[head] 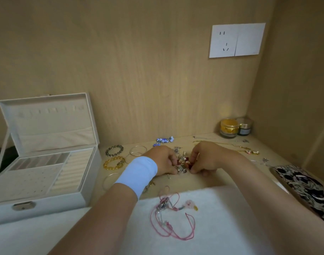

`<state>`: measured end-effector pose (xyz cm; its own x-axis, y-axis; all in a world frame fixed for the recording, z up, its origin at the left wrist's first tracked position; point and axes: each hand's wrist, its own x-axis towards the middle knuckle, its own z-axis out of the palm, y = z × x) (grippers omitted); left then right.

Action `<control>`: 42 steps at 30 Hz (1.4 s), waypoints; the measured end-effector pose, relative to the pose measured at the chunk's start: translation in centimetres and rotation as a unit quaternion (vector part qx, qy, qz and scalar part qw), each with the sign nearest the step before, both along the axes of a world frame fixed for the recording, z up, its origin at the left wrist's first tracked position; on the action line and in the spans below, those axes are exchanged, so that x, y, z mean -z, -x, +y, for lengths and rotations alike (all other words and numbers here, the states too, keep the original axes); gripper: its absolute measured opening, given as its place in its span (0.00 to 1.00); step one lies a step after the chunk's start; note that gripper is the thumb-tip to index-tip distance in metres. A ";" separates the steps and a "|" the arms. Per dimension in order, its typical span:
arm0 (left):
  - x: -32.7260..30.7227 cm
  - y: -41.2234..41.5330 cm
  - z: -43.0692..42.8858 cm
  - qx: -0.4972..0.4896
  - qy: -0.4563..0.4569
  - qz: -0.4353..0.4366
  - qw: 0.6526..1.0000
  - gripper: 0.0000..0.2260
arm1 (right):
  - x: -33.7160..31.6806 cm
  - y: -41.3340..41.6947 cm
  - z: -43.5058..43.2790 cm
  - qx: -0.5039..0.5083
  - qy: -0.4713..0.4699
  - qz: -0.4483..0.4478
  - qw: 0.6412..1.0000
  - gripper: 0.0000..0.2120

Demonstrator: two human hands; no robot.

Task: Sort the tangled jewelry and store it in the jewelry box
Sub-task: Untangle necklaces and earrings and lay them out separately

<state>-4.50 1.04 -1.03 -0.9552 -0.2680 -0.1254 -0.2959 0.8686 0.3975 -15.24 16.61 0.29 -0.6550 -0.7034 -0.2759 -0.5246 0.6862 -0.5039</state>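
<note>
A tangle of small jewelry (182, 161), silver and red pieces, lies on the wooden shelf. My left hand (162, 160), with a white wristband, pinches it from the left. My right hand (206, 159) pinches the same tangle from the right. The white jewelry box (47, 201) stands open at the left, lid up, with ring rolls and slots showing. Loose around the hands lie a yellow bead bracelet (113, 163), a dark bead bracelet (114, 150), thin bangles (138, 150), a blue bead piece (164, 140) and gold chains (240, 148).
A white cloth (222, 208) in front carries pink cord bracelets (173, 218). Two small jars (235, 127) stand in the back right corner. A patterned black-and-white case (304, 186) lies at the right. A wall socket (235, 40) is above.
</note>
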 end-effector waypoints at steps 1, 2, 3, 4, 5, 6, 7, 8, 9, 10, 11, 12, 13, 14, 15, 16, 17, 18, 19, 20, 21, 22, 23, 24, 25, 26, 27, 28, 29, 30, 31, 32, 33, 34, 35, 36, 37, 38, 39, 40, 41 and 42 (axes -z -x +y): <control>0.0 0.2 -0.3 -0.004 -0.002 0.006 1.000 0.09 | 0.1 0.2 -0.4 0.000 0.009 0.003 1.000 0.12; 0.0 0.5 -0.6 -0.007 -0.006 0.013 1.000 0.10 | 0.2 0.5 -0.6 0.000 0.017 0.004 1.000 0.12; -0.1 0.6 -0.9 -0.009 -0.013 0.023 1.000 0.10 | 0.0 0.7 -0.7 -0.002 0.022 0.007 1.000 0.12; -0.2 0.6 -1.3 -0.014 -0.025 0.034 0.999 0.09 | -0.1 1.1 -0.6 -0.004 0.027 0.016 0.999 0.12; -0.5 0.4 -1.7 -0.020 -0.036 0.047 0.998 0.08 | -0.3 1.7 -0.4 -0.001 0.036 0.030 0.999 0.12; -0.8 0.3 -2.2 -0.027 -0.040 0.056 0.997 0.08 | -0.5 2.4 -0.1 0.007 0.047 0.045 0.998 0.11; -1.0 -0.1 -2.6 -0.028 -0.036 0.056 0.997 0.08 | -0.7 3.0 0.3 0.016 0.051 0.059 0.997 0.12; -1.2 -0.3 -2.9 -0.026 -0.023 0.040 0.999 0.09 | -1.0 3.5 0.6 0.021 0.041 0.072 0.996 0.13; -1.3 -0.6 -3.0 -0.021 -0.004 0.012 1.000 0.10 | -1.1 3.8 0.9 0.020 0.019 0.077 0.997 0.14; -1.2 -0.7 -3.0 -0.016 0.015 -0.020 1.000 0.11 | -1.1 3.9 1.0 0.014 -0.004 0.066 0.998 0.15; -1.1 -0.7 -2.8 -0.013 0.028 -0.042 0.999 0.11 | -0.9 3.8 1.0 0.005 -0.023 0.048 0.999 0.16; -0.8 -0.6 -2.6 -0.015 0.033 -0.049 0.998 0.11 | -0.6 3.5 0.7 -0.002 -0.035 0.034 0.999 0.15; -0.5 -0.4 -2.5 -0.018 0.031 -0.041 0.999 0.10 | -0.3 3.3 0.4 -0.006 -0.034 0.030 0.999 0.14; -0.2 -0.2 -2.3 -0.020 0.025 -0.024 0.999 0.09 | 0.1 3.1 0.0 -0.007 -0.022 0.032 0.999 0.12; 0.0 0.1 -2.2 -0.023 0.018 -0.006 1.000 0.08 | 0.5 2.9 -0.4 -0.003 -0.007 0.036 0.999 0.10; 0.2 0.4 -2.1 -0.025 0.007 0.008 1.000 0.07 | 0.7 2.7 -0.8 -0.003 0.003 0.040 0.999 0.08; 0.3 0.7 -2.0 -0.027 -0.008 0.015 0.999 0.06 | 0.8 2.7 -1.2 -0.008 0.007 0.044 0.999 0.07; 0.4 0.9 -2.0 -0.030 -0.021 0.017 0.999 0.06 | 0.8 2.7 -1.5 -0.014 0.007 0.045 0.999 0.07; 0.4 1.0 -2.1 -0.033 -0.028 0.016 0.999 0.06 | 0.8 2.8 -1.7 -0.016 0.009 0.041 0.999 0.08; 0.3 1.1 -2.1 -0.037 -0.027 0.015 0.999 0.06 | 0.7 3.1 -1.9 -0.015 0.012 0.037 0.999 0.08; 0.2 1.2 -2.3 -0.044 -0.023 0.020 0.999 0.05 | 0.6 3.4 -2.0 -0.012 0.018 0.039 0.999 0.09; 0.2 1.4 -2.6 -0.053 -0.023 0.031 0.998 0.05 | 0.5 3.9 -2.2 -0.006 0.026 0.047 0.999 0.11; 0.1 1.6 -2.9 -0.062 -0.029 0.044 0.997 0.05 | 0.4 4.3 -2.4 0.000 0.035 0.057 0.998 0.13; 0.1 1.7 -3.0 -0.066 -0.038 0.054 0.996 0.06 | 0.5 4.6 -2.7 0.002 0.040 0.069 0.997 0.15; 0.2 1.9 -3.0 -0.061 -0.038 0.054 0.996 0.09 | 0.6 4.7 -3.1 0.000 0.042 0.084 0.996 0.17; 0.2 2.1 -2.9 -0.046 -0.021 0.039 0.998 0.16 | 0.6 4.7 -3.6 -0.007 0.038 0.097 0.995 0.18; 0.3 2.3 -2.7 -0.027 0.005 0.007 1.000 0.25 | 0.8 4.6 -4.1 -0.017 0.034 0.103 0.994 0.18; 0.4 2.4 -2.3 -0.011 0.030 -0.028 0.999 0.36 | 1.0 4.4 -4.6 -0.030 0.032 0.099 0.994 0.19; 0.5 2.7 -2.1 0.001 0.051 -0.053 0.997 0.42 | 1.2 4.3 -5.1 -0.044 0.028 0.090 0.995 0.19; 0.6 2.9 -2.0 0.011 0.061 -0.059 0.996 0.45 | 1.3 4.3 -5.4 -0.057 0.026 0.079 0.995 0.19; 0.8 3.1 -2.0 0.015 0.061 -0.052 0.997 0.45 | 1.2 4.2 -5.5 -0.065 0.025 0.069 0.995 0.19; 0.9 3.3 -2.2 0.015 0.057 -0.040 0.997 0.44 | 1.0 4.3 -5.4 -0.067 0.027 0.061 0.996 0.19; 1.0 3.4 -2.4 0.015 0.054 -0.033 0.998 0.43 | 0.7 4.4 -5.1 -0.064 0.028 0.059 0.996 0.19; 0.9 3.3 -2.5 0.014 0.050 -0.032 0.998 0.43 | 0.3 4.5 -4.6 -0.057 0.027 0.065 0.996 0.20; 0.8 3.1 -2.7 0.012 0.044 -0.030 0.998 0.44 | -0.1 4.7 -3.9 -0.049 0.025 0.077 0.996 0.21; 0.6 2.9 -2.8 0.011 0.039 -0.022 0.999 0.45 | -0.6 4.9 -3.1 -0.045 0.019 0.089 0.995 0.20; 0.5 2.6 -3.0 0.011 0.036 -0.012 0.999 0.45 | -0.9 4.9 -2.3 -0.046 0.006 0.095 0.994 0.19; 0.5 2.4 -3.0 0.013 0.038 -0.002 0.999 0.45 | -1.0 4.9 -1.6 -0.049 -0.019 0.095 0.994 0.17; 0.5 2.3 -2.9 0.014 0.045 0.001 0.999 0.45 | -1.0 4.7 -1.0 -0.053 -0.051 0.093 0.993 0.15; 0.6 2.3 -2.7 0.015 0.057 -0.005 0.998 0.44 | -0.8 4.5 -0.7 -0.057 -0.077 0.092 0.991 0.14; 0.9 2.3 -2.5 0.016 0.069 -0.016 0.997 0.43 | -0.6 4.3 -0.7 -0.053 -0.083 0.087 0.991 0.13; 1.2 2.5 -2.3 0.015 0.072 -0.017 0.997 0.42 | -0.3 4.1 -0.8 -0.044 -0.070 0.075 0.994 0.11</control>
<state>-7.00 -1.28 -2.23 -0.9589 -0.2569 -0.1206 -0.2801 0.9248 0.2576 -19.32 15.83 0.55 -0.6339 -0.7215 -0.2785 -0.6474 0.6921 -0.3193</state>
